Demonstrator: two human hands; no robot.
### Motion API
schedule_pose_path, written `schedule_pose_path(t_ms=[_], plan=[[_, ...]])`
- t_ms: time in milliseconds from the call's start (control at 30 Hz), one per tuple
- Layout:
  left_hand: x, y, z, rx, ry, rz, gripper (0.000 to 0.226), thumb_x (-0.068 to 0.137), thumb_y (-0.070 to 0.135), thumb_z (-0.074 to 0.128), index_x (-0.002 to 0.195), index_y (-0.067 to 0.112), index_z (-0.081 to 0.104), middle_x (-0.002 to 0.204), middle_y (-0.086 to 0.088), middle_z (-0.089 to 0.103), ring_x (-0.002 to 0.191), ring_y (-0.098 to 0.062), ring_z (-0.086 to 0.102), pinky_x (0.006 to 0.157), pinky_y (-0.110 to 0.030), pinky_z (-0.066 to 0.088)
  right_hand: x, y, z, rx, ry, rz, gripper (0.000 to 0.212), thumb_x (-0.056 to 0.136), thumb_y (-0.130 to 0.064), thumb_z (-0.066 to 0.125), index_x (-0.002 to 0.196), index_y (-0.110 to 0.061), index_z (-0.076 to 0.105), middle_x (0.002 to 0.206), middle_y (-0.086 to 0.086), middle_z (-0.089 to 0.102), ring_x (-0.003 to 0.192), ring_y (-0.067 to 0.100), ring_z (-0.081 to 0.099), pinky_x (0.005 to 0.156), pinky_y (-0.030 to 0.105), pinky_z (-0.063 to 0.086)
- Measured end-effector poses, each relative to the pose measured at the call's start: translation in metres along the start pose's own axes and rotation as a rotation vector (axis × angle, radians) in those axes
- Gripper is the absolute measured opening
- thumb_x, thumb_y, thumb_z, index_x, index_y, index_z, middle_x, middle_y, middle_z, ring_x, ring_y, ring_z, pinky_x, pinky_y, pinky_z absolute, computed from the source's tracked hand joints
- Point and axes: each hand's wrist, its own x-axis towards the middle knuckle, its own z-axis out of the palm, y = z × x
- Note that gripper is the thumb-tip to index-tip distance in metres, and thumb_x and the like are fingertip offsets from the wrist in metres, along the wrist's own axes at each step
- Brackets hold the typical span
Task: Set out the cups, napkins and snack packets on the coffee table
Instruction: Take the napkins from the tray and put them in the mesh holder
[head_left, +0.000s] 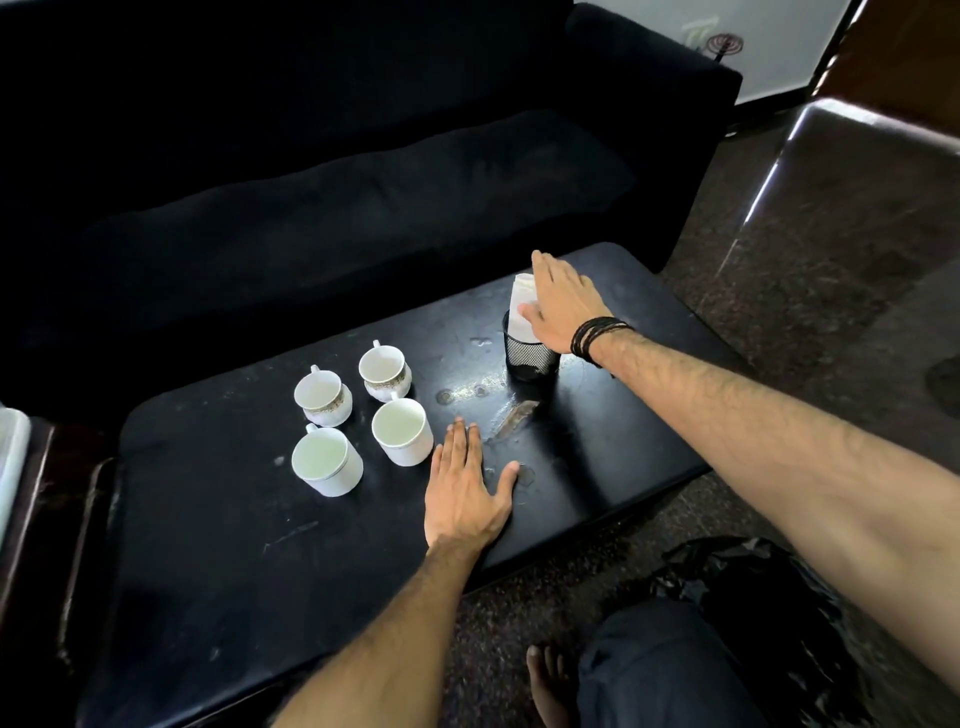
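Observation:
Several white cups stand grouped left of centre on the black coffee table (218, 545): two patterned ones behind (323, 396) (385, 372), two plain ones in front (326, 464) (402, 431). My left hand (467, 488) lies flat and open on the tabletop just right of the cups. A black mesh holder (529, 353) stands farther back with white napkins (521, 304) sticking up out of it. My right hand (563, 301) is spread beside the napkins, thumb touching them, fingers extended. No snack packets are visible.
A dark sofa (337, 197) runs along the table's far side. A brown leather seat (872, 171) is at the right. A black plastic bag (753, 587) lies on the floor by my knee and bare foot. A clear container edge shows at far left (10, 457).

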Motion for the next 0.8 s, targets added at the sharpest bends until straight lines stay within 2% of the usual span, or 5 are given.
schedule_pose_path(t_ms=[100, 267, 433, 567, 800], plan=[[0.000, 0.000, 0.000, 0.003, -0.004, -0.004, 0.089, 0.091, 0.073, 0.019, 0.156, 0.013, 0.017, 0.165, -0.003, 0.009, 0.152, -0.015, 0.003, 0.122, -0.030, -0.001, -0.002, -0.001, 0.002, -0.049, -0.080, -0.012, 0.075, 0.094, -0.038, 0.049, 0.151, -0.003, 0.017, 0.152, 0.015, 0.033, 0.142, 0.030, 0.028, 0.111, 0.053, 0.027], [-0.004, 0.004, -0.007, 0.022, -0.050, -0.003, 0.087, 0.093, 0.070, 0.016, 0.157, 0.011, 0.011, 0.165, -0.006, 0.006, 0.152, -0.017, 0.000, 0.122, -0.031, -0.002, -0.008, -0.005, -0.009, -0.044, 0.002, 0.016, 0.086, 0.091, -0.041, 0.054, 0.153, -0.003, 0.008, 0.161, 0.014, 0.013, 0.150, 0.030, 0.009, 0.117, 0.057, 0.014], [-0.002, 0.022, -0.031, 0.011, -0.045, 0.117, 0.079, 0.098, 0.058, 0.022, 0.157, 0.008, 0.007, 0.165, -0.008, 0.004, 0.152, -0.017, -0.002, 0.119, -0.028, -0.012, -0.015, -0.023, -0.032, -0.103, -0.001, -0.053, 0.081, 0.093, -0.039, 0.052, 0.153, -0.003, 0.010, 0.161, 0.014, 0.010, 0.150, 0.030, 0.006, 0.117, 0.058, 0.014], [0.021, 0.032, -0.078, -0.010, 0.027, 0.162, 0.076, 0.100, 0.057, 0.021, 0.156, 0.009, 0.003, 0.165, -0.007, -0.001, 0.152, -0.017, -0.005, 0.122, -0.032, -0.008, -0.025, -0.053, -0.048, -0.081, -0.006, -0.100, 0.080, 0.095, -0.039, 0.050, 0.154, -0.006, 0.009, 0.163, 0.011, 0.007, 0.151, 0.029, 0.003, 0.119, 0.055, 0.012], [0.006, -0.053, -0.183, 0.056, 0.147, 0.013, 0.077, 0.100, 0.056, 0.023, 0.156, 0.008, 0.004, 0.165, -0.007, 0.000, 0.152, -0.017, -0.005, 0.122, -0.033, -0.007, -0.040, -0.157, -0.055, 0.001, -0.040, -0.251, 0.077, 0.096, -0.042, 0.048, 0.154, -0.009, 0.011, 0.162, 0.010, 0.014, 0.150, 0.027, 0.009, 0.118, 0.052, 0.018]])
